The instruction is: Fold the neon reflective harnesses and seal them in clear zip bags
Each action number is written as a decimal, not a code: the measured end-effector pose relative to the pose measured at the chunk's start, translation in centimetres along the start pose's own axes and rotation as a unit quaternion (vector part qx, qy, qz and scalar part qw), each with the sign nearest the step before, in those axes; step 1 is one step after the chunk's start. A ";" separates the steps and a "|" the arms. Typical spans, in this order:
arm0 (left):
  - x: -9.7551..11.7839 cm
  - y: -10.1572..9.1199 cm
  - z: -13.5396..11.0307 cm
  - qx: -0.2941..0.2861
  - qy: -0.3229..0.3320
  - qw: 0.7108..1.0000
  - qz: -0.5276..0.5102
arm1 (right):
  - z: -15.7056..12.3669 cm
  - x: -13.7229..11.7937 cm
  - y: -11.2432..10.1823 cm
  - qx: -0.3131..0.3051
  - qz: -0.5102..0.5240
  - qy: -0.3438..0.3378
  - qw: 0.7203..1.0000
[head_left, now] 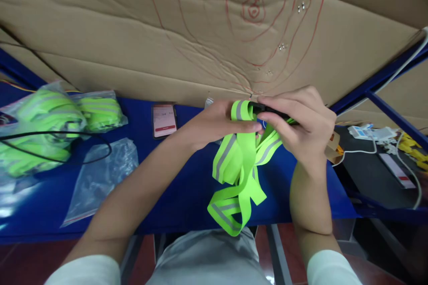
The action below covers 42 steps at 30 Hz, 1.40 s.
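A neon-yellow reflective strap (245, 164) with a grey stripe hangs in loops from both hands over the blue tabletop. My left hand (222, 118) is closed on a fold of it, thumb and fingers pinching the band. My right hand (299, 120) grips a black plastic piece (267, 110), which looks like a buckle, at the strap's upper end. The fingertips of the two hands nearly meet there. Fingers cover part of the black piece, so its exact shape is hidden.
Bagged neon straps (50, 116) lie at the left beside a black cable (100, 140) and a clear plastic bag (107, 173). A phone (163, 120) lies behind my left forearm. Cardboard (200, 31) with red drawn lines stands behind the blue table (160, 205). Another phone (396, 170) lies at the right.
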<state>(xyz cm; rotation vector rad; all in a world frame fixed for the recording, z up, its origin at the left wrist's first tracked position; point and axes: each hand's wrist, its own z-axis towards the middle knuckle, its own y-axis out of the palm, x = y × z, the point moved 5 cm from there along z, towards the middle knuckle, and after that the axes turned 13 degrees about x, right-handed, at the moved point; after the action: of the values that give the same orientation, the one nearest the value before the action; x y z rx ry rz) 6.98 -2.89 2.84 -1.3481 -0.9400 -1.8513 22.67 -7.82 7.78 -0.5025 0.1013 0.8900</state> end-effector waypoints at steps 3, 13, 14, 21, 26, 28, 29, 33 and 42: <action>0.0 -0.4 0.1 0.070 -0.002 0.992 -0.101 | 0.1 1.4 0.4 -0.014 0.128 0.106 0.986; 0.8 -0.9 -0.2 0.058 -0.044 0.978 -0.198 | -1.6 4.0 3.2 -0.236 0.388 0.318 0.833; 0.9 -1.0 -0.2 0.062 -0.031 0.981 -0.183 | -1.7 4.2 3.4 -0.214 0.390 0.342 0.828; 1.1 -1.1 -0.3 0.086 0.022 0.995 0.048 | -1.7 3.6 4.2 -0.046 0.423 0.412 0.806; 1.7 -1.3 -0.2 0.124 0.117 0.979 0.110 | -1.5 2.8 4.2 -0.022 0.401 0.354 0.845; 1.9 -1.4 -0.2 0.128 0.147 0.975 0.106 | -1.4 2.6 4.1 -0.021 0.389 0.333 0.859; 1.9 -1.4 -0.3 0.125 0.150 0.976 0.099 | -1.4 2.5 4.1 -0.020 0.381 0.320 0.867; 1.4 -1.5 -0.7 0.139 0.140 0.977 0.084 | -1.3 2.3 3.8 -0.016 0.331 0.256 0.908; -2.0 -2.2 0.3 0.198 0.085 0.973 -0.085 | -1.5 2.2 4.1 -0.149 0.349 0.249 0.891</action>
<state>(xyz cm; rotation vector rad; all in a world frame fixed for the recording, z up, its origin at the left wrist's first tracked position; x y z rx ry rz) 5.80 -1.24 0.59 -0.8784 -1.2828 -1.7478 21.10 -4.78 4.31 -1.0129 0.6553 1.4743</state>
